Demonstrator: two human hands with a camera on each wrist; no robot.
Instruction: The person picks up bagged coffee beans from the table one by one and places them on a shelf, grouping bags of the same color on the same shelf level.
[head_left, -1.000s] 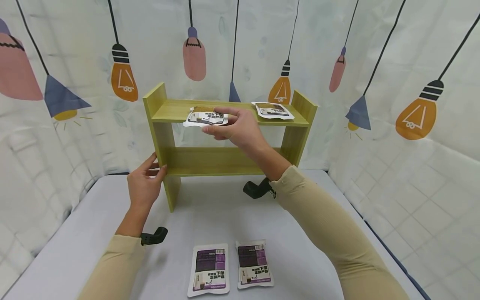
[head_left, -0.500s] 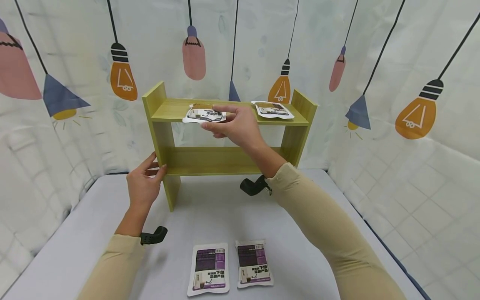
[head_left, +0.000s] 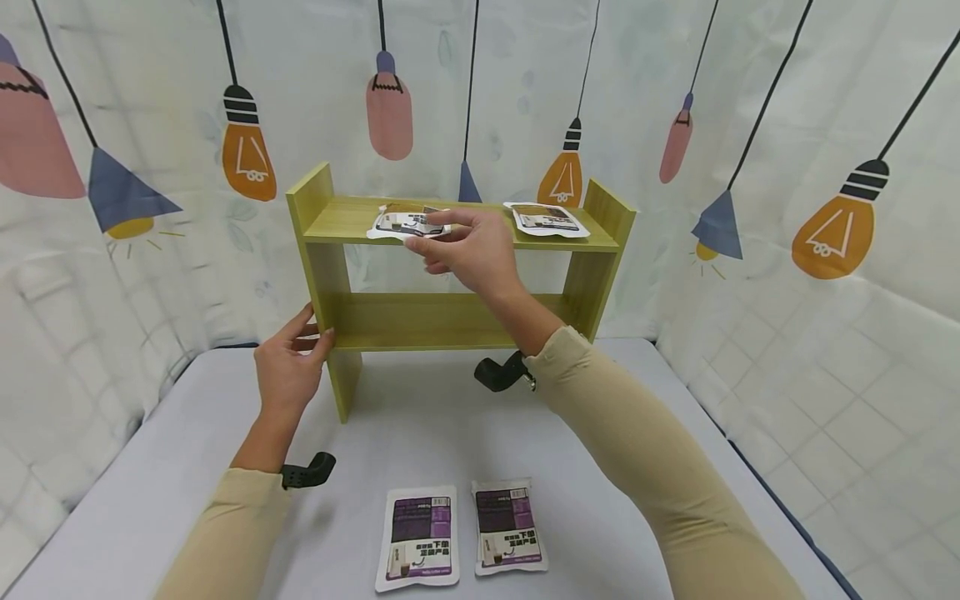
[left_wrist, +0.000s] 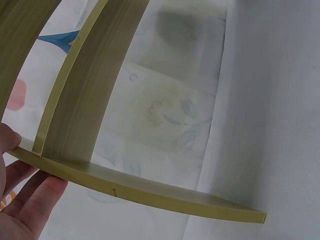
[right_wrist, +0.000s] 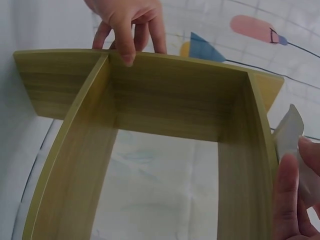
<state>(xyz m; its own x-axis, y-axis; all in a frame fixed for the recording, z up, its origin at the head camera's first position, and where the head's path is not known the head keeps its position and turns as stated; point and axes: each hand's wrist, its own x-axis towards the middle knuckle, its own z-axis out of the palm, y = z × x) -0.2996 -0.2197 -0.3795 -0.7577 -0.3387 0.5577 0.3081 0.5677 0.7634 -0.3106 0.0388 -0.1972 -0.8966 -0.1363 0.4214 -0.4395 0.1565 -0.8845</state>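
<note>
A small wooden shelf rack [head_left: 435, 333] stands on the table. My left hand [head_left: 288, 367] grips the edge of its left side panel, thumb on the front and fingers on the outer face; the left wrist view shows those fingers [left_wrist: 42, 200] close up. With thumb and fingers, my right hand [head_left: 480, 254] pinches the right end of a flat white pouch [head_left: 403, 223] at the top shelf's front edge. Part of that pouch is behind the fingers. In the right wrist view the pouch [right_wrist: 291, 131] shows its pale side beside the shelf board.
Another pouch [head_left: 547, 221] lies on the right part of the top shelf. Two pouches with purple and white labels, the left one [head_left: 417, 537] and the right one [head_left: 510, 527], lie on the white table [head_left: 600, 517]. A lamp-patterned curtain [head_left: 315, 83] hangs behind.
My right hand has moved the pouch slightly up and back, lowering it flatter onto the top shelf. The left hand keeps its place on the side panel.
</note>
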